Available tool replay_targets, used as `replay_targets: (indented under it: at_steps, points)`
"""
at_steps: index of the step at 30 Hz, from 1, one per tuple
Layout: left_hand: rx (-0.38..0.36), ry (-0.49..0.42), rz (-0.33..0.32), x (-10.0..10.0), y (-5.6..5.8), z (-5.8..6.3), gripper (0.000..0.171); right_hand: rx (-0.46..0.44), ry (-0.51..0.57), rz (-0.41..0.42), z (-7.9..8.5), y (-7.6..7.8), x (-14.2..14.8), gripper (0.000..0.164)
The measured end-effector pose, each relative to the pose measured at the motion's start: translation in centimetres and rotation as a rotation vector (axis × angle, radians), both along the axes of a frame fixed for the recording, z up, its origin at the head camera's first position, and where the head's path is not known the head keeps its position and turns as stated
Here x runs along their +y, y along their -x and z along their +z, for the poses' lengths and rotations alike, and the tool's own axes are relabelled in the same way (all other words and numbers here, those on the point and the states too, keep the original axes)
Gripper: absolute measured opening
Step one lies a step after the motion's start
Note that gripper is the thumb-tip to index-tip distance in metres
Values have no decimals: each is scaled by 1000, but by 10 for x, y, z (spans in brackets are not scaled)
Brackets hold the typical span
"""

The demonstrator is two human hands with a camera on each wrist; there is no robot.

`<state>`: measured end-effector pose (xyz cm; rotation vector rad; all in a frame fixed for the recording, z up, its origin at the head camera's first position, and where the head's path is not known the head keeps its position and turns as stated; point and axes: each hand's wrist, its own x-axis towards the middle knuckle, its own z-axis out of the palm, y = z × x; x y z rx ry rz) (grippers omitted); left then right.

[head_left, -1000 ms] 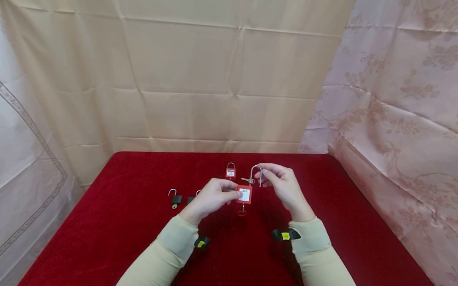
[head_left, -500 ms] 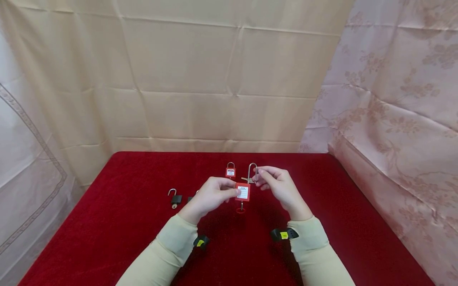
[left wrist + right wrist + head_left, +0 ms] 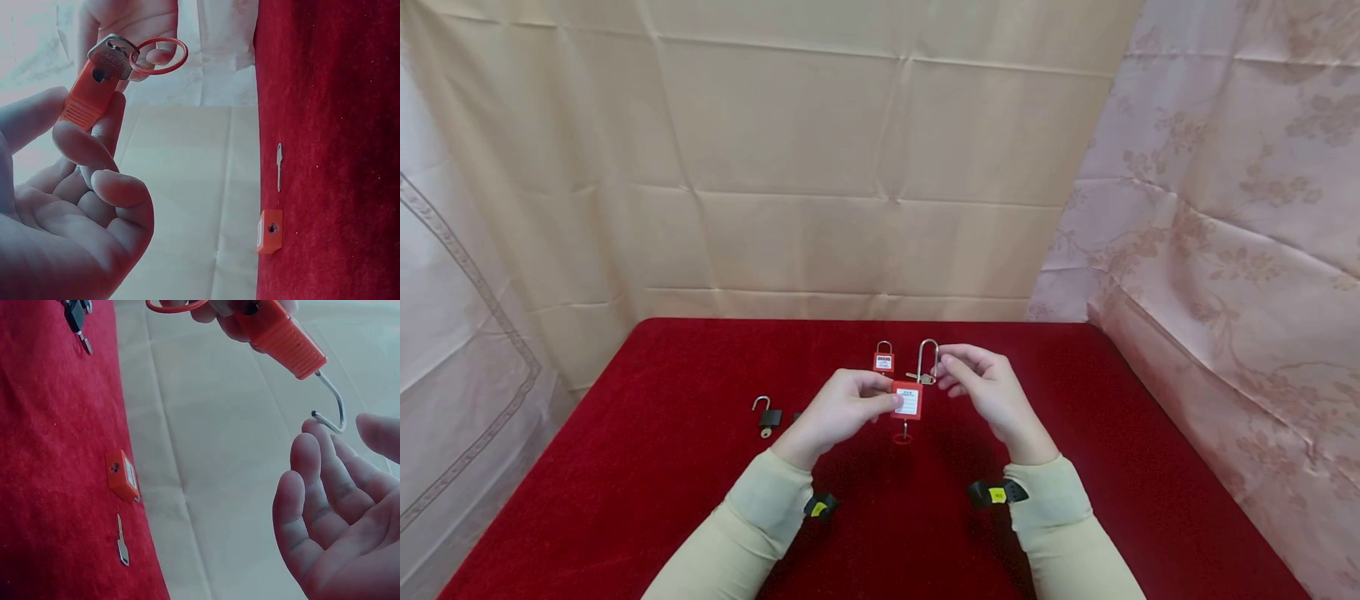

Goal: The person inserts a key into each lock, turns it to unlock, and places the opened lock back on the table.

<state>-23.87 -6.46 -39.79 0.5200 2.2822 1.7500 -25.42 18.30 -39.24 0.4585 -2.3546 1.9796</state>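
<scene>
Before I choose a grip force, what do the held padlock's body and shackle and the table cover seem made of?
Padlock body: probably red plastic with a satin sheen, judging by its moulded-looking ribs, though coated metal is possible.
Shackle: apparently polished or plated metal, with bright silvery highlights along the thin rod.
Table cover: likely velvet-like fabric, matte red with a mottled nap.

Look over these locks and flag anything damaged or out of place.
Nothing looks damaged. The loose key stands out mildly: it lies bare on the red cloth near the far red padlock, whereas the held red padlock has a ringed key inserted.
</scene>
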Motion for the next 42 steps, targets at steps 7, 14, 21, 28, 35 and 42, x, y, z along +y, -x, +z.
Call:
replay_targets:
  at_steps: [7, 14, 21, 28, 35, 42]
  points:
    - [15, 6, -4, -3, 0, 2, 32, 22, -17, -1, 4, -2, 1, 32]
    - [18, 7, 9, -5, 0, 4, 30, 33, -26, -19, 8, -4, 2, 34]
    - [11, 26, 33, -9, 3, 2, 30, 27, 20, -8, 7, -4, 0, 37]
    - [12, 44, 91, -14, 4, 3, 29, -11, 109, 21, 3, -4, -5, 42]
    - [-17, 73, 139, -17, 9, -2, 26, -74, 178, 86, -5, -2, -11, 47]
    - [-61, 60, 156, -17, 15, -13, 25, -116, 169, 140, -14, 0, -18, 43]
